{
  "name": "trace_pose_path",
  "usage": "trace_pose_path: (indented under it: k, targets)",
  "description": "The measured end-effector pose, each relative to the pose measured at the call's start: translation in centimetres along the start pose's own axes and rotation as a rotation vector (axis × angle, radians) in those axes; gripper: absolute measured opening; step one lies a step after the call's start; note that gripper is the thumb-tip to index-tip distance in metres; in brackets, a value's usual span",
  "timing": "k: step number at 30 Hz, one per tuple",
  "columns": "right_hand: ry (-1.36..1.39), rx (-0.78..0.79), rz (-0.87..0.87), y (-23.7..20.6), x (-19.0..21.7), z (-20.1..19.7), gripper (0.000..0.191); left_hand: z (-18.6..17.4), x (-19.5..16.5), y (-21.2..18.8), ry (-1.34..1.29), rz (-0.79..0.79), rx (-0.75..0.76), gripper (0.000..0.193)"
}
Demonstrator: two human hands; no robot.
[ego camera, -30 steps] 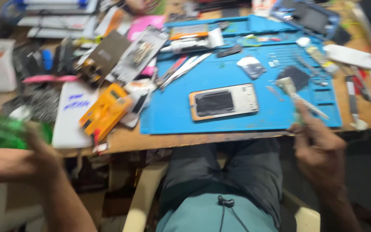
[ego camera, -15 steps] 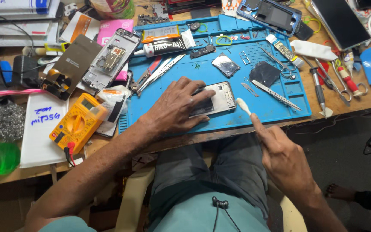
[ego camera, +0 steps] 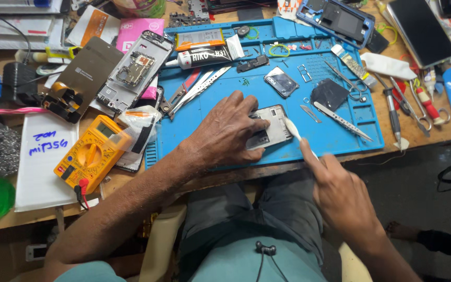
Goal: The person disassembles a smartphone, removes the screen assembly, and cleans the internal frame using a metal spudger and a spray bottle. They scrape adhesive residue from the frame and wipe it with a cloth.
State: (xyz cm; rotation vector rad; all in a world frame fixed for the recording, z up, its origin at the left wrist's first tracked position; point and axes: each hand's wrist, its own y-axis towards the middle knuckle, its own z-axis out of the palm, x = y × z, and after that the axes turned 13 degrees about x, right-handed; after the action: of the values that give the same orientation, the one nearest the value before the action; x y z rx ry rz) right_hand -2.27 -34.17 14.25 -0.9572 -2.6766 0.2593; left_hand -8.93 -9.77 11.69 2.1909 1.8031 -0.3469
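The left hand [ego camera: 230, 133] lies flat over a silver phone frame [ego camera: 270, 128] on the blue repair mat [ego camera: 340, 141], its fingers [ego camera: 251, 112] spread and pressing the frame down rather than curled around it. The right hand [ego camera: 340, 193] has its fingers clenched around a white brush [ego camera: 294, 131], whose head touches the frame's right edge.

To do this step well, I judge that the left palm should keep steady downward pressure so the frame cannot skate across the mat, while the brush works in short, light strokes along the edge, its head kept low and flat. Too much force could push debris into the frame or flick it towards the loose small parts on the mat.

The frame sits near the mat's front edge, at about 6 o'clock from the black phone part [ego camera: 281, 82]. Its long axis runs roughly from 8 o'clock to 2 o'clock, tilted only slightly from level; which end is the top I cannot tell under the hand. The brush's long axis runs from 11 o'clock at the head to 5 o'clock at the grip. A yellow multimeter [ego camera: 91, 152] lies well apart at 9 o'clock on the counter [ego camera: 429, 133].
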Motion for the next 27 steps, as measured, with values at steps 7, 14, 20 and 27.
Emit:
trace_pose_path:
  k: [7,14,20,27]
  targets:
    - [-0.026,-0.011,-0.009,1.7,-0.1,0.1,0.064,0.0,0.0,-0.3,0.022,0.023,-0.045,0.051]
    - [0.01,-0.014,-0.009,0.3,-0.2,0.4,0.069,0.0,0.1,-0.5,-0.003,0.02,-0.039,0.051]
    - [0.019,-0.01,0.021,2.1,-1.0,0.8,0.064,0.0,0.1,-0.4,-0.019,0.028,-0.037,0.052]
    - [-0.05,0.014,0.016,2.1,-1.3,0.7,0.065,0.4,0.3,-0.2,-0.008,0.024,-0.031,0.052]
